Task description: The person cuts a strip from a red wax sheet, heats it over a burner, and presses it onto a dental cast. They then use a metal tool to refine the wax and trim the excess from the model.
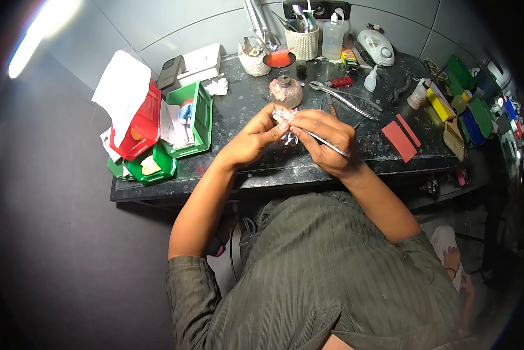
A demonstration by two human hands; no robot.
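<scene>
Head view — both hands [291, 137] closed on a small pale piece [283, 115] — thin tool [326, 143] in right.

Single view only, worn at head height. Looked forward and steeply down across the wearer's own chest and forearms onto the dark workbench [332, 160]. Sat close over the left hand [253, 140] and right hand [326, 140], both near frame centre. Wide fisheye lens; corners vignetted black, back wall curved along the top.
</scene>
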